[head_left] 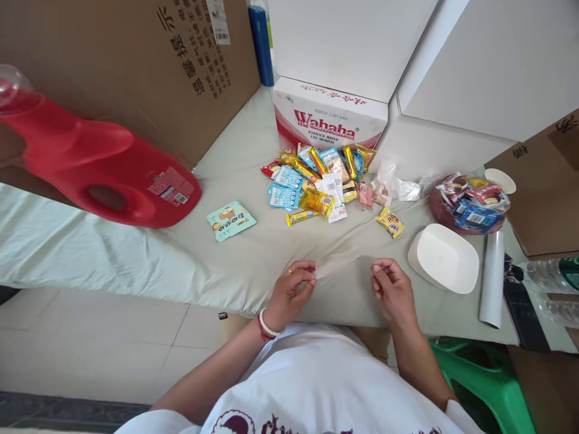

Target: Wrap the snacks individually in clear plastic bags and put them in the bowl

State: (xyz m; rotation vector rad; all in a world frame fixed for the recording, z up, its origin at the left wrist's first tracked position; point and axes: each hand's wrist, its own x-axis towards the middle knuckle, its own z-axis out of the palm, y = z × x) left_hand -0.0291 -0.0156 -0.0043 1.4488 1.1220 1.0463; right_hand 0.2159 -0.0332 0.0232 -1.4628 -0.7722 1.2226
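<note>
Near the front edge of the table, my left hand (293, 288) pinches thumb against fingers at a thin, see-through piece of plastic (337, 264). This plastic is faint and stretches from those fingertips toward the right. My right hand (392, 288) is closed too, thumb on the curled fingers; what it pinches, if anything, is too small to make out. Beyond the hands lies a pile of wrapped snacks (316, 181) in yellow, blue, red and white packets. One yellow snack packet (389, 222) lies apart, above my right hand. A white plastic bowl (443, 258) stands just right of that hand.
A mint-green packet (231, 220) lies left of the pile, near a big red jug (113, 175). Behind stands a Wahaha carton (330, 114). At right are a basket of snacks (470, 202), a white roll (491, 280) and clear bottles (547, 274). A green stool (486, 374) sits below.
</note>
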